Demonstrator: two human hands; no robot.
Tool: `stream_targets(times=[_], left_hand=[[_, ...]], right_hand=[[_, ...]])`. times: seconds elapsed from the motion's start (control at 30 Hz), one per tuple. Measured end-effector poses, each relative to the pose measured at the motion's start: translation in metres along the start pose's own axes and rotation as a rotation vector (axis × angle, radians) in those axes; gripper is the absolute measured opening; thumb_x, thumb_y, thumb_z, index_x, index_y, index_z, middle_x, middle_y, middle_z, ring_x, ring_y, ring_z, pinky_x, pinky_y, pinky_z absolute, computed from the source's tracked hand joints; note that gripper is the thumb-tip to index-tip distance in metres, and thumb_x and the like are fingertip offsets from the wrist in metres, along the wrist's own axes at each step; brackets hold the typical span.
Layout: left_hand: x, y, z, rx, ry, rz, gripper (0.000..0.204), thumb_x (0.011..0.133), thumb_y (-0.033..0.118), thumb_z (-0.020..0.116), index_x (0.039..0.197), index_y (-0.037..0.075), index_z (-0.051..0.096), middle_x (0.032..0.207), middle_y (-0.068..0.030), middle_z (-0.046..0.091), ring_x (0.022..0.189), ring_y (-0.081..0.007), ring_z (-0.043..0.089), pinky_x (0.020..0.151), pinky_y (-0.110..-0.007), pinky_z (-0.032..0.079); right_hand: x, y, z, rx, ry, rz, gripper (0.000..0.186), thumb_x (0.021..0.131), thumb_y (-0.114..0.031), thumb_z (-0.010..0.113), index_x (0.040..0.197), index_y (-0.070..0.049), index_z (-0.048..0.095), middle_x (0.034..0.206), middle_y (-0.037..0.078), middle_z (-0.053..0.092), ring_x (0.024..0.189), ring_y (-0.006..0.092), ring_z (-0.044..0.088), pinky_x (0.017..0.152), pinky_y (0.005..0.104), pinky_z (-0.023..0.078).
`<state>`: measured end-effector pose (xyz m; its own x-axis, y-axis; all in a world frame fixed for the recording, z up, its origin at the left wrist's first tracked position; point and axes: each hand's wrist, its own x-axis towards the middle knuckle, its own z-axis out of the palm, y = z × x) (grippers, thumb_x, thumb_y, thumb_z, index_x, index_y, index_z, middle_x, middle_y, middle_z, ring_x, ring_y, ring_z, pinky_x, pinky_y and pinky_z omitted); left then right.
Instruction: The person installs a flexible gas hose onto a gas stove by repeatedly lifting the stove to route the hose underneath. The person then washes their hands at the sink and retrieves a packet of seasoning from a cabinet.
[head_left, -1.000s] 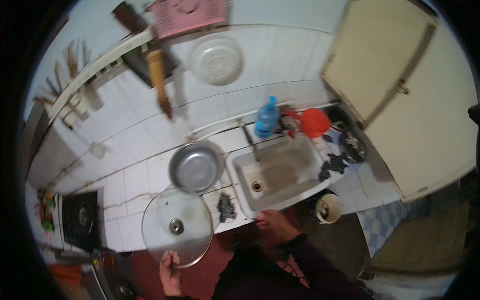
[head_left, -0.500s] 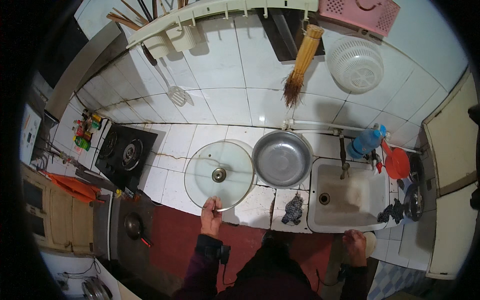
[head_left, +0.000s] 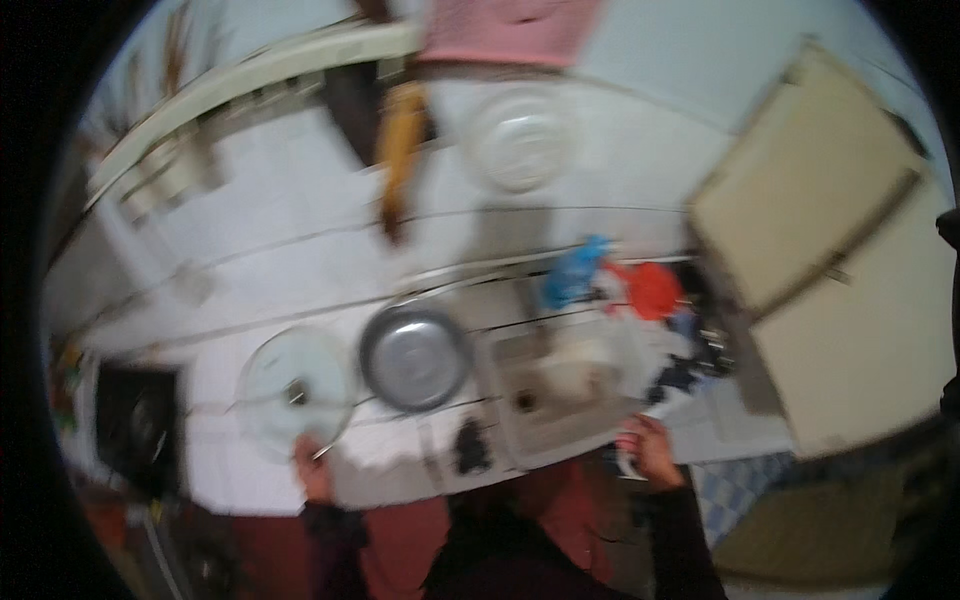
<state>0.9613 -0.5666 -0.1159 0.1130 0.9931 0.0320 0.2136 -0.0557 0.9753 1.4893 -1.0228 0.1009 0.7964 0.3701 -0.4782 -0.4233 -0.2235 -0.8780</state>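
Note:
Motion blurs the whole view. Left of the middle, a round glass lid point(head_left: 268, 415) with a metal knob lies on the white tiled counter point(head_left: 385, 460). My left hand point(head_left: 313, 472) is at its near rim, fingers closed on the edge where a bright thin streak shows. Right beside the lid stands a grey metal basin point(head_left: 415, 358). My right hand point(head_left: 655, 456) hovers by the front right corner of the sink point(head_left: 515, 440). A small red and white patch point(head_left: 628, 440) shows at its fingertips; the fingers are too smeared to read.
A dark crumpled cloth point(head_left: 472, 446) lies in front of the basin. Behind the sink stand a blue bottle point(head_left: 575, 278) and a red ladle-like scoop point(head_left: 655, 290). At far left is a black stove point(head_left: 135, 415); on the right, pale cabinet doors point(head_left: 810, 190).
The view has swung to the right, so the counter things sit farther left. My right hand has risen toward the sink's front right corner. My left hand stays at the lid's rim.

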Motion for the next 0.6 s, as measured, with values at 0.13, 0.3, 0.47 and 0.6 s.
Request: stream_targets(times=[0.13,0.3,0.47,0.6], left_hand=[[0.037,-0.028,-0.006,-0.130,-0.222,-0.045,0.056,0.102,0.007,0.056,0.153,-0.006,0.036,0.147,-0.0180,0.050,0.133,-0.0231,0.052,0.111,-0.034,0.044],[0.060,-0.008,-0.007,-1.032,0.031,-0.688,0.048,0.102,0.037,0.064,0.120,-0.007,0.058,0.111,-0.0152,0.066,0.103,-0.0223,0.063,0.094,-0.032,0.051],[0.009,-0.008,-0.008,-0.536,-0.204,-0.434,0.074,0.087,0.053,0.074,0.126,-0.005,0.050,0.121,-0.0125,0.056,0.113,-0.0256,0.057,0.094,-0.036,0.054],[-0.009,-0.013,-0.011,-0.817,0.277,-1.129,0.090,0.083,0.048,0.077,0.147,0.001,0.033,0.133,-0.0138,0.050,0.124,-0.0291,0.053,0.106,-0.043,0.048]], right_hand=[[0.006,-0.036,-0.027,0.133,0.076,-0.119,0.041,0.097,-0.009,0.064,0.134,0.001,0.053,0.110,0.015,0.070,0.084,0.0268,0.073,0.074,0.0363,0.062],[0.031,-0.103,-0.083,0.448,0.046,-0.267,0.021,0.094,-0.011,0.066,0.112,-0.002,0.061,0.104,0.013,0.068,0.086,0.0282,0.072,0.072,0.0369,0.063],[0.075,-0.133,-0.144,0.920,0.198,-0.387,0.007,0.093,-0.011,0.066,0.092,-0.007,0.060,0.094,0.007,0.066,0.091,0.0301,0.071,0.085,0.0407,0.062],[0.091,-0.145,-0.170,1.014,0.073,-0.603,0.013,0.092,-0.012,0.067,0.102,-0.005,0.062,0.105,0.009,0.068,0.100,0.0321,0.068,0.089,0.0413,0.061]])
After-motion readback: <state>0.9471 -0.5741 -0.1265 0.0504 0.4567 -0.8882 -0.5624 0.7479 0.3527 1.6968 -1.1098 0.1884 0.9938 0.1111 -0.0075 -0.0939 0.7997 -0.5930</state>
